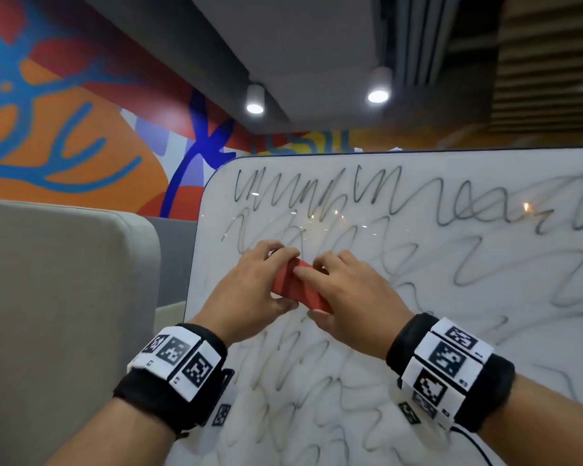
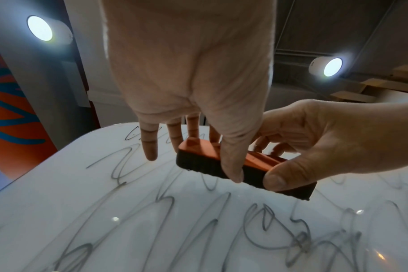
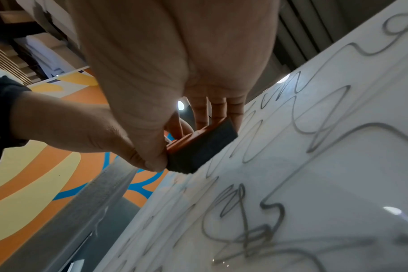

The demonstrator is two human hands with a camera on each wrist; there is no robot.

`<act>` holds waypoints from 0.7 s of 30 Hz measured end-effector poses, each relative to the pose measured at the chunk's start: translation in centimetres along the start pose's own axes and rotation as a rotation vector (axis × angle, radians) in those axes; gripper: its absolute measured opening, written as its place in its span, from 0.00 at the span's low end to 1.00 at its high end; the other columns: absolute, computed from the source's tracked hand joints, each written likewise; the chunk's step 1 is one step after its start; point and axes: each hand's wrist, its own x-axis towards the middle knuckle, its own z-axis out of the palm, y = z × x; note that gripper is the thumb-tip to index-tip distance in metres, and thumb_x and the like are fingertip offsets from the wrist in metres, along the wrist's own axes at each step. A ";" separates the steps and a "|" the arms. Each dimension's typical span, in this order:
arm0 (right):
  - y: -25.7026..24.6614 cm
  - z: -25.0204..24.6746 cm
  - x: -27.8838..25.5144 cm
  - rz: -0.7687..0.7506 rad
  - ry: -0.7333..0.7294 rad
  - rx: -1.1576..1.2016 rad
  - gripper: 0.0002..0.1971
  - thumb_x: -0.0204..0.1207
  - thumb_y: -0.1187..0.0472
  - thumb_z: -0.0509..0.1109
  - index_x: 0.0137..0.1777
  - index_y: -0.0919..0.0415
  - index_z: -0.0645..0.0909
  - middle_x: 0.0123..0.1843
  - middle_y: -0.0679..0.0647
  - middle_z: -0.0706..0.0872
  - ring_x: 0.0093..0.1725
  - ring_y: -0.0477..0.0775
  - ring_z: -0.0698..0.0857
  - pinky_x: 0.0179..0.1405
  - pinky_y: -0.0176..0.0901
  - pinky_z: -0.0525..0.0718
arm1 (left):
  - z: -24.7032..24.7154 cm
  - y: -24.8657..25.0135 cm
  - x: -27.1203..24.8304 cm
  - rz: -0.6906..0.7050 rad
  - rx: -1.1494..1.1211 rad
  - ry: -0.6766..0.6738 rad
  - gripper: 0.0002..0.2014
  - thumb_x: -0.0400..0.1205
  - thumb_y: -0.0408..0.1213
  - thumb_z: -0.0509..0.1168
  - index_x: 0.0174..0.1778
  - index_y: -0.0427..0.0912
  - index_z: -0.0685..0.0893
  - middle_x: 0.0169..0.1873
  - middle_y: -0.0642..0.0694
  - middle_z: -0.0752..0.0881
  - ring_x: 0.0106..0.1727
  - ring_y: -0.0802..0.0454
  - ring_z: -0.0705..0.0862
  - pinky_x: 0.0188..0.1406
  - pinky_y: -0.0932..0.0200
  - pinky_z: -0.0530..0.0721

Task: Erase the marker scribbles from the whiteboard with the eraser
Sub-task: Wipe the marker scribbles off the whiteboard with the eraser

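**Eraser held at board, wiping not begun**

Against the upper left of the whiteboard [image 1: 451, 183], both hands grip the red eraser [image 1: 292, 284]: left hand [image 1: 249, 290] and right hand [image 1: 354, 294] curl fingers and thumbs round its body. Dark felt faces the board; contact uncertain. Scribbles [image 1: 317, 193] appear intact throughout. Judgement: positioning step. Next move requires flat felt contact, firm pressure, sweeping strokes.

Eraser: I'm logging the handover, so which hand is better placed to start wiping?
Probably right: the right hand pinches the eraser across its sides, while the left hand holds one end.
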 end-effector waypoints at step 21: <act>3.8 -1.4 9.6 0.136 0.210 -0.350 0.31 0.77 0.46 0.72 0.79 0.51 0.69 0.69 0.61 0.78 0.61 0.64 0.77 0.52 0.58 0.82 | -0.4 -10.4 6.3 -0.226 0.050 0.155 0.55 0.71 0.68 0.72 0.85 0.63 0.42 0.85 0.53 0.40 0.86 0.46 0.44 0.81 0.35 0.57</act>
